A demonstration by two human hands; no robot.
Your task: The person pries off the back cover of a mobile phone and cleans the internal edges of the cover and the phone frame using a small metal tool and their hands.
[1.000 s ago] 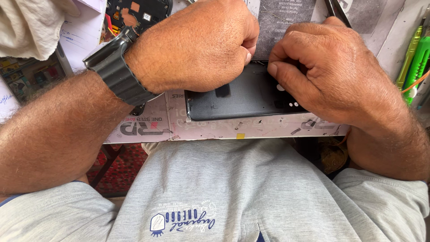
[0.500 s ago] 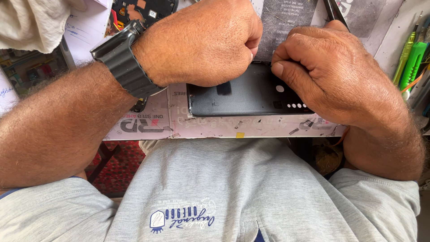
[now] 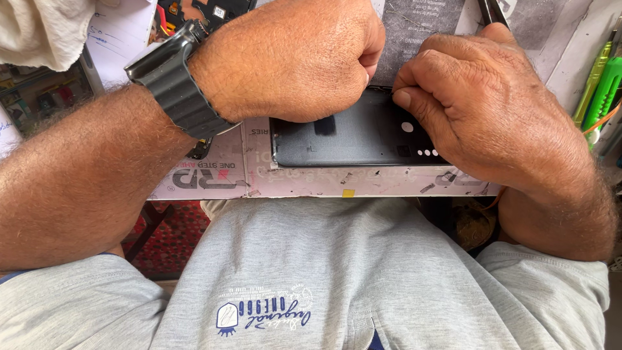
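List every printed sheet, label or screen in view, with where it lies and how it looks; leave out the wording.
Printed work mat: under the dark phone back cover, pale pink-white, grey and red print.
Grey printed sheet: top centre, behind both hands, dark grey, faint pale print.
Handwritten paper: top left, white, blue ink.
Shirt logo: bottom centre, blue on grey.
Screens: none visible.

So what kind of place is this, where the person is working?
Probably a small phone repair bench. A dark phone back cover lies on a scuffed work mat under the left hand and right hand. Green hand tools stand at the side, and loose circuit parts lie behind.
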